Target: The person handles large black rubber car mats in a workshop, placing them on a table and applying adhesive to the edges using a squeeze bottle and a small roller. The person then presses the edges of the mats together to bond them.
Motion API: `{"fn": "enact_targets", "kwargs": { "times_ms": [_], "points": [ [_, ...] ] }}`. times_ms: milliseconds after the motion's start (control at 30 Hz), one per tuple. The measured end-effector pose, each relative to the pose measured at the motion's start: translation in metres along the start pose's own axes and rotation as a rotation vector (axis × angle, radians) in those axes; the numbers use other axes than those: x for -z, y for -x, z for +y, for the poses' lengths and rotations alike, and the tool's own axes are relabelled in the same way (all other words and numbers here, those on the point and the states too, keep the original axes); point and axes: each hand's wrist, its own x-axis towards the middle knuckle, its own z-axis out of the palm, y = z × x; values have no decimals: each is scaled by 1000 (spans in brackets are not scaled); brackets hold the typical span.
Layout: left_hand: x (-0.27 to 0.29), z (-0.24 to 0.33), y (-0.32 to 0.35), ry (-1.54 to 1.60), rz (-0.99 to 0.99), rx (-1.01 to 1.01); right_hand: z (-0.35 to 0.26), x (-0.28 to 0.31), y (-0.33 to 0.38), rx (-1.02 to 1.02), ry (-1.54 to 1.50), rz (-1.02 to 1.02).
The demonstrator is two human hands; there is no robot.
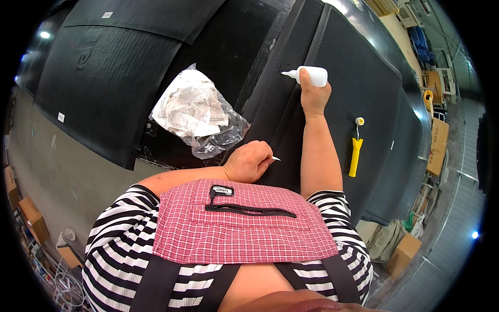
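My right hand (315,98) is closed around a white squeeze bottle (317,76), held on its side with the thin nozzle pointing left. Below the nozzle runs a long seam between dark strips of the black rubber sheet (351,67). Closer to my body, my left hand (248,161) is curled, with a small white pointed piece (276,158) sticking out from between its fingertips. The rest of that piece is hidden by the fingers. A clear plastic bag (236,132) with crumpled white paper (189,101) in it lies just beyond my left hand.
Right of my right forearm lies a small roller with a yellow handle (355,158). Another black textured sheet (104,88) hangs over the table's left side. Cardboard boxes (438,145) stand along the right, with more boxes (35,218) on the far left floor.
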Motion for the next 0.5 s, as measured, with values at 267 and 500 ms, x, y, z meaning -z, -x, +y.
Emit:
{"fn": "enact_targets", "kwargs": {
  "times_ms": [267,500],
  "points": [
    [-1,0,0,1,5,3,3,5,2,3,-105,34],
    [1,2,-1,4,-7,7,1,-2,-3,-7,-183,75]
  ]
}}
